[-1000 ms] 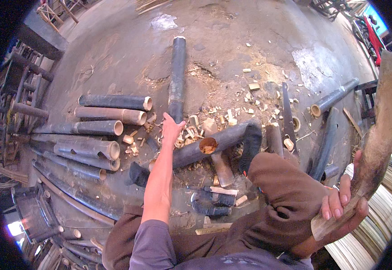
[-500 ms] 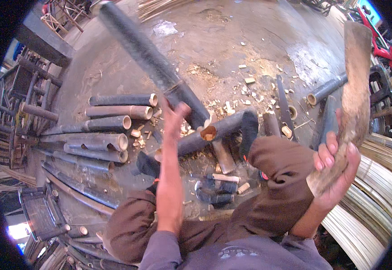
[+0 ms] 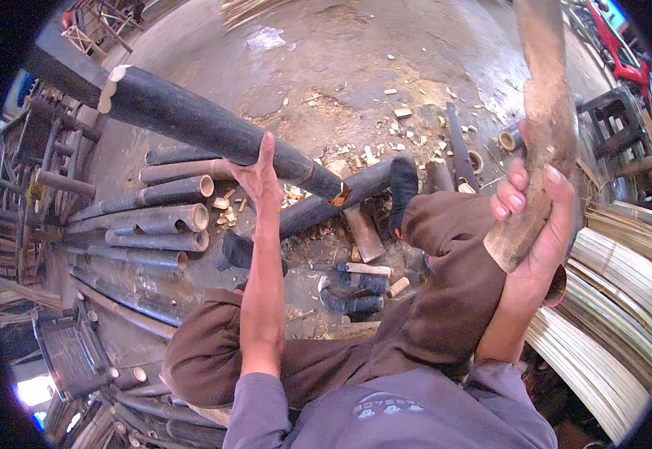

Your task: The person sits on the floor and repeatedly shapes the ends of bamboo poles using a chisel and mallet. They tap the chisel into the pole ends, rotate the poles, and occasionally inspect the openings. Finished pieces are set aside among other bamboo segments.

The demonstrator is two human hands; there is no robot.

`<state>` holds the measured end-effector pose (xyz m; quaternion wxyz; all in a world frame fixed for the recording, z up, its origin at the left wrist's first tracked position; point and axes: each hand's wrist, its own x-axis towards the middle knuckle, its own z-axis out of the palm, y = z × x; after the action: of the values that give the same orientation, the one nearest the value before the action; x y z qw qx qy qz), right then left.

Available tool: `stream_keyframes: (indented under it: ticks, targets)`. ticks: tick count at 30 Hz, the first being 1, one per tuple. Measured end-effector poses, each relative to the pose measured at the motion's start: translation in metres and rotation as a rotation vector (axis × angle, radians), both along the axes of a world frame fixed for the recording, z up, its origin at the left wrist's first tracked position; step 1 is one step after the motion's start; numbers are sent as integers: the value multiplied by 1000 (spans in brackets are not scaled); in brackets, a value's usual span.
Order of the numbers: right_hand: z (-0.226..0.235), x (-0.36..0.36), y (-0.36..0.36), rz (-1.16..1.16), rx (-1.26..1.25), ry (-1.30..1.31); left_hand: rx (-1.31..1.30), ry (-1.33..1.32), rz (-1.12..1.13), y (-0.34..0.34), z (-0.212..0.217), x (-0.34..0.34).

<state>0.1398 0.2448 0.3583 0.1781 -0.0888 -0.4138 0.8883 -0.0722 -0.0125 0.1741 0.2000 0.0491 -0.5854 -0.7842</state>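
Item: dark bamboo pole (image 3: 214,123), slanting from upper left to frame centre, lower end on a log (image 3: 341,202). Your left hand (image 3: 255,176) clasps it to steady it. Your right hand (image 3: 535,217), fist closed, raises a heavy wooden club (image 3: 547,112) at right, apparently for striking.

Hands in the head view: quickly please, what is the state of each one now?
Left hand: closed around the dark bamboo pole, holding it lifted at a slant.
Right hand: closed on the wooden club, held raised.
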Motion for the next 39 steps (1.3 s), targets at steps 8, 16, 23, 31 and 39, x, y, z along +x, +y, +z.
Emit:
stream_keyframes:
  ticks: [8,16,23,31,39]
  targets:
    - [-4,-3,-2,19,5,-46,-223,45,-82,24,-3,13]
    - [0,-6,-8,54,41,-118,-344,9,-56,41,-7,14]
    - [3,-12,-22,-82,361,-271,-435,36,-116,49,0,22]
    - [22,-57,-28,-269,1203,81,-222,236,-190,38,78,-26]
    - [190,-120,-56,75,1378,407,-265,252,-227,33,87,-20]
